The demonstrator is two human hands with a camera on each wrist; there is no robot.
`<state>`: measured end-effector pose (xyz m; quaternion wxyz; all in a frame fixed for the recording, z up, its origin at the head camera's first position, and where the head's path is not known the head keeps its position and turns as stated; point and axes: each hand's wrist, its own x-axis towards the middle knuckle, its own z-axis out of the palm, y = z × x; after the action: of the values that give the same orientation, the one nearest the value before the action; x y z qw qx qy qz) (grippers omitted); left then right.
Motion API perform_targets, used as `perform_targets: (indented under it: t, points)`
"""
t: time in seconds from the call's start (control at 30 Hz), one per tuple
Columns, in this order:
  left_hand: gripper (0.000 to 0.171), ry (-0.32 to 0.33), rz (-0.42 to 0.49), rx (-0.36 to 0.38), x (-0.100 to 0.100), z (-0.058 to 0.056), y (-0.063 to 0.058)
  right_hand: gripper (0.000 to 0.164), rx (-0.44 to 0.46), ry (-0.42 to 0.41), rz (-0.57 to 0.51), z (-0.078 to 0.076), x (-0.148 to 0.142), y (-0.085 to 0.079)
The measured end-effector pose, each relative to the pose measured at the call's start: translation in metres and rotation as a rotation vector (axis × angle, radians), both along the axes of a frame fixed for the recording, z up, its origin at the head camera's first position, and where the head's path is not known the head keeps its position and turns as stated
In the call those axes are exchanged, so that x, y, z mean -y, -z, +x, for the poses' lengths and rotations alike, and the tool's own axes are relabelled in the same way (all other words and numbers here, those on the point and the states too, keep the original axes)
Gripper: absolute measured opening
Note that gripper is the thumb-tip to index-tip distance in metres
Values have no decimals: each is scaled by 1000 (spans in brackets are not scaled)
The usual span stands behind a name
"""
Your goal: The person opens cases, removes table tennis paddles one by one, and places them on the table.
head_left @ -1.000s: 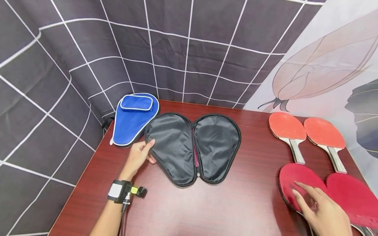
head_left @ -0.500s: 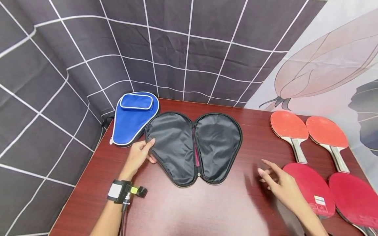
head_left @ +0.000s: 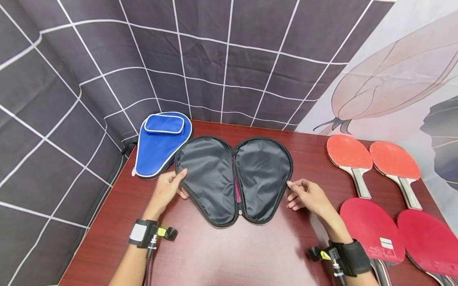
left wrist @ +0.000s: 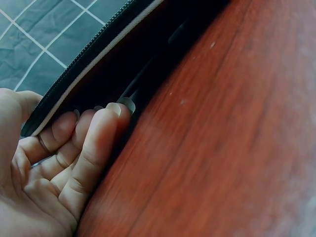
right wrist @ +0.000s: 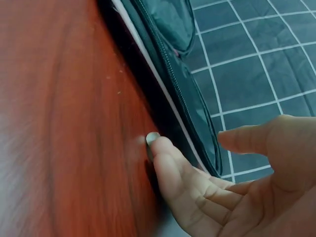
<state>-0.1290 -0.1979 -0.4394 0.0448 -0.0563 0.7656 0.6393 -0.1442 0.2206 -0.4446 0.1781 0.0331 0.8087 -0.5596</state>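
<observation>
A table tennis paddle case (head_left: 205, 178) lies unzipped and spread flat, its two black-lined halves side by side with the zipper pull (head_left: 240, 212) at the lower middle. My left hand (head_left: 167, 190) grips the left half's outer edge, thumb on top; in the left wrist view its fingers (left wrist: 94, 143) curl beneath the rim. At the right half's outer edge, my right hand (head_left: 309, 195) pinches the rim: the thumb (right wrist: 247, 139) is on the lining side and the fingers are bent below. A strip of red shows between the halves.
A closed blue paddle case (head_left: 157, 153) with white piping lies at the back left. On the right are two orange-red paddles (head_left: 348, 153) behind two darker red paddles (head_left: 372, 222). A grid-patterned cloth (head_left: 200, 59) stands behind the brown table (head_left: 229, 254).
My right hand has moved left from over the front red paddle to the case's right edge and taken hold of it. The left hand has kept its grip.
</observation>
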Motion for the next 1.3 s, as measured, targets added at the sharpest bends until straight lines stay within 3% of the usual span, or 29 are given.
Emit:
perform_targets:
  t: [0.07, 0.3, 0.47, 0.67, 0.73, 0.83, 0.93, 1.03, 1.17, 1.3]
  points:
    - [40, -2, 2, 1, 0, 0, 1, 35, 22, -4, -18, -7, 5, 3]
    - [45, -38, 25, -9, 10, -10, 30, 26, 51, 8, -43, -14, 16, 9]
    - [51, -35, 51, -36, 8, -12, 29, 28, 41, -3, -59, -14, 13, 8]
    - [45, -11, 271, 12, 10, -14, 21, 30, 49, -14, -73, -12, 11, 9]
    - [42, -4, 322, 11, 8, -15, 14, 30, 44, -16, -71, -12, 11, 10]
    - [43, 38, 297, -63, 1, -17, -3, 30, 38, -18, -60, -13, 12, 11]
    - [45, 70, 188, -159, -14, -22, -29, 30, 37, -13, -45, -12, 16, 11]
    - [46, 108, 7, -239, -38, -29, -58, 29, 29, 3, -36, -11, 21, 11]
    - [40, 144, -337, -393, -78, -39, -89, 30, 6, 25, -31, -9, 31, 12]
    - [43, 126, -756, -598, -127, -48, -101, 30, 0, 41, -38, -6, 42, 14]
